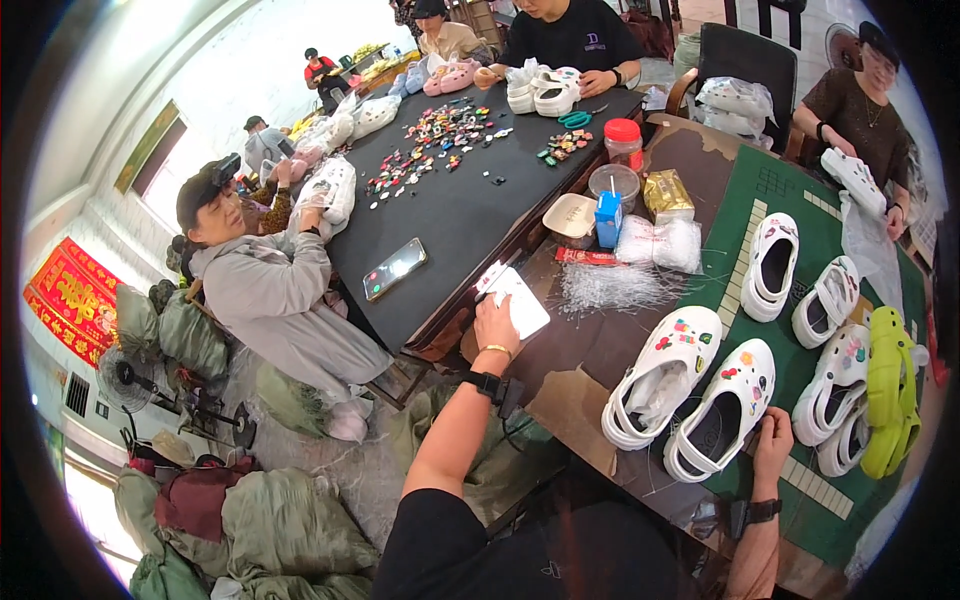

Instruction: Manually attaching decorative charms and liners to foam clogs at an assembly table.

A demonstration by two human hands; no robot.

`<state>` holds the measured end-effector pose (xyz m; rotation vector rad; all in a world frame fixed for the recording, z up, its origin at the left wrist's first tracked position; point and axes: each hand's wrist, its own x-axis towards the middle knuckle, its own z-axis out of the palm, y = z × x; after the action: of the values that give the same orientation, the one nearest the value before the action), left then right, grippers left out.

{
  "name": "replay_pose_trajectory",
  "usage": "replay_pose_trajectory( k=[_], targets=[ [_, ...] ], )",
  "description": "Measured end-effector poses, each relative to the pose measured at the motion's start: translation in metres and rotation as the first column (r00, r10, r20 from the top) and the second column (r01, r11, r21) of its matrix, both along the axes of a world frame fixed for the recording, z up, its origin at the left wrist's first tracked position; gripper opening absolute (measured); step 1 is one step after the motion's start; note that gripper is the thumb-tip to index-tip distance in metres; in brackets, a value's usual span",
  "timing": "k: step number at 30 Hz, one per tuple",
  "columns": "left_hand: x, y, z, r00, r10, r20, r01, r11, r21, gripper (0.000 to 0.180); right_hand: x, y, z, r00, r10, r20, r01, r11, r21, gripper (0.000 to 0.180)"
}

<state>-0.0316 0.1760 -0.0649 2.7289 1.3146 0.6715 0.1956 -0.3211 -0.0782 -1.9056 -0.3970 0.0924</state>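
Observation:
My left hand point(497, 325) rests on a white rectangular card or phone point(518, 300) at the near left corner of the brown table. My right hand point(773, 440) touches the heel edge of a white clog point(722, 410) decorated with small coloured charms. A second white clog point(662, 375) with charms lies beside it to the left. Both clogs sit where the brown tabletop meets a green mat point(815, 500). A bunch of clear plastic ties point(610, 288) lies just beyond my left hand.
More white clogs point(772, 265) and a lime-green pair point(888, 390) lie on the mat to the right. A blue carton point(608, 218), red-lidded jar point(624, 142) and bags stand further back. A black table point(450, 210) holds charms and a phone point(394, 268). Several people sit around.

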Motion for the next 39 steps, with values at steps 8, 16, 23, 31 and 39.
replay_pose_trajectory(
  k=[8,16,23,31,39],
  targets=[
    [0.011,0.040,-0.011,0.986,0.054,-0.158,-0.041,0.996,0.085,0.028,-0.003,0.006,0.007,0.998,-0.018,0.052,0.019,1.000,-0.007,0.015],
    [0.016,0.048,-0.014,0.955,0.083,-0.285,-0.046,0.990,0.134,0.026,-0.005,0.010,0.012,0.992,-0.009,0.122,0.010,1.000,-0.005,0.015],
    [0.001,0.009,0.022,0.991,0.017,-0.132,-0.020,1.000,-0.019,0.039,-0.005,0.008,0.012,0.994,-0.019,0.107,0.021,1.000,-0.021,0.015],
    [-0.011,-0.022,0.020,0.997,-0.079,0.002,0.079,0.990,-0.119,0.044,-0.007,0.007,0.014,0.996,-0.019,0.082,0.023,0.998,-0.053,0.014],
    [0.042,-0.048,0.011,0.971,-0.231,0.065,0.237,0.965,-0.116,0.024,0.000,0.003,0.000,0.999,-0.016,0.040,0.018,0.999,-0.048,0.013]
  ],
)
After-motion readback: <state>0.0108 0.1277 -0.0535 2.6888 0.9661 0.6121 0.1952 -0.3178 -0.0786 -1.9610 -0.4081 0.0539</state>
